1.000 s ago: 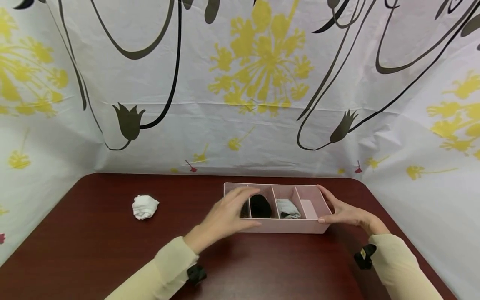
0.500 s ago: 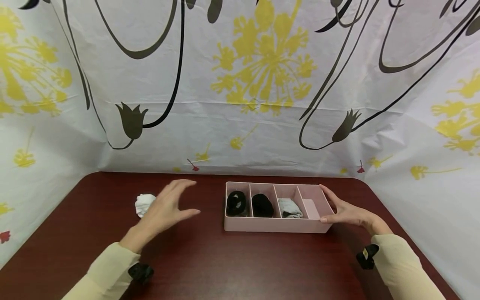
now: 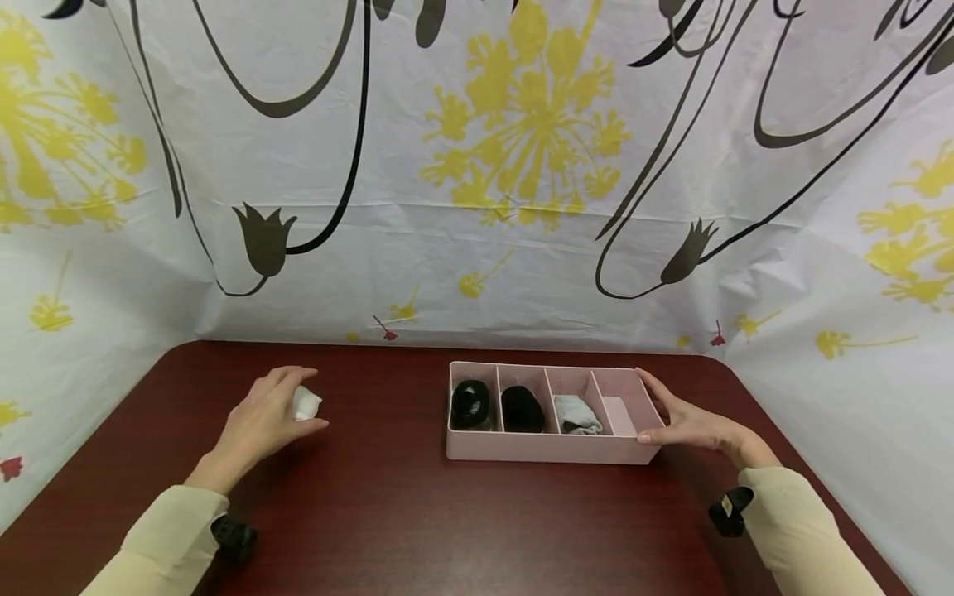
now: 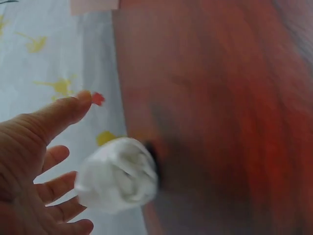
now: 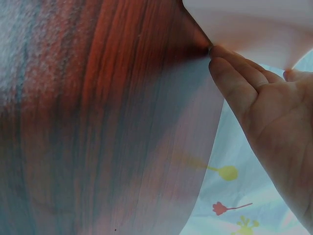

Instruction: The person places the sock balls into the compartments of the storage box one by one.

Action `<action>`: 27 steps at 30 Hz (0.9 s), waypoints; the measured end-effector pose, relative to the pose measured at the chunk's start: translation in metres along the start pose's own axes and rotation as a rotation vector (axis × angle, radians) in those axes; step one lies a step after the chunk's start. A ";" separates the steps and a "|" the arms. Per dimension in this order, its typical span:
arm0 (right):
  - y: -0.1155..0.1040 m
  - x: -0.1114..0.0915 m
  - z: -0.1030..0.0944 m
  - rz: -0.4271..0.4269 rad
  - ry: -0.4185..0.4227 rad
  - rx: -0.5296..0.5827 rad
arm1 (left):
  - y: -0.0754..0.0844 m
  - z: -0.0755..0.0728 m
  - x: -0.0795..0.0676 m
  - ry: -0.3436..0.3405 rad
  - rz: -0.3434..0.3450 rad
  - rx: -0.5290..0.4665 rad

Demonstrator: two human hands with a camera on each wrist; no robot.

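A white balled-up cloth (image 3: 306, 404) lies on the table at the left. My left hand (image 3: 261, 418) is right behind it, thumb and fingers spread around its sides. In the left wrist view the cloth ball (image 4: 120, 176) shows in front of the palm, with the thumb apart from it. My right hand (image 3: 701, 426) grips the right end of a pink divided box (image 3: 547, 449), thumb at the front corner and fingers at the back corner. In the right wrist view the fingertips of the right hand (image 5: 274, 107) press against the pale box wall (image 5: 254, 24).
The box's compartments hold, from the left, a shiny black bundle (image 3: 471, 404), a dull black bundle (image 3: 522, 409) and a folded grey cloth (image 3: 576, 414). The dark red table (image 3: 477, 530) is bordered at back and sides by a flower-patterned sheet (image 3: 358, 290).
My left hand has moved left from over the box to the white cloth, uncovering the leftmost compartment. The right hand stays at the box's right end.
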State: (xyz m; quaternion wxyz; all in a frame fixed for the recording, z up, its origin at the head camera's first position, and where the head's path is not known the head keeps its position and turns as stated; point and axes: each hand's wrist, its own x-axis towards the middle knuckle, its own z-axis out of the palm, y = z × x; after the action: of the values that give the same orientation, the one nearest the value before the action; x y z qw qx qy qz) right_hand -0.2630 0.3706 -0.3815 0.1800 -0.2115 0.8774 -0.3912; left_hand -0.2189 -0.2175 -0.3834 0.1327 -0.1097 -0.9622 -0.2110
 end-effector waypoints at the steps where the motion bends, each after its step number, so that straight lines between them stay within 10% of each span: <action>1: 0.000 0.000 0.000 0.003 0.001 -0.005 | -0.003 0.002 -0.001 -0.004 -0.013 0.007; 20: -0.001 -0.001 0.001 -0.002 0.000 0.031 | -0.014 0.016 -0.002 0.017 -0.014 0.015; 27: -0.002 -0.001 0.001 0.013 0.002 0.013 | 0.004 0.013 0.004 0.115 0.041 -0.044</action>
State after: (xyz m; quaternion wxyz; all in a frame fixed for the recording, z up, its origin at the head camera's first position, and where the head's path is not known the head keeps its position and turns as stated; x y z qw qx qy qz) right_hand -0.2613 0.3687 -0.3803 0.1830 -0.2040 0.8764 -0.3960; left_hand -0.2240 -0.2076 -0.3919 0.1897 -0.1198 -0.9456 -0.2355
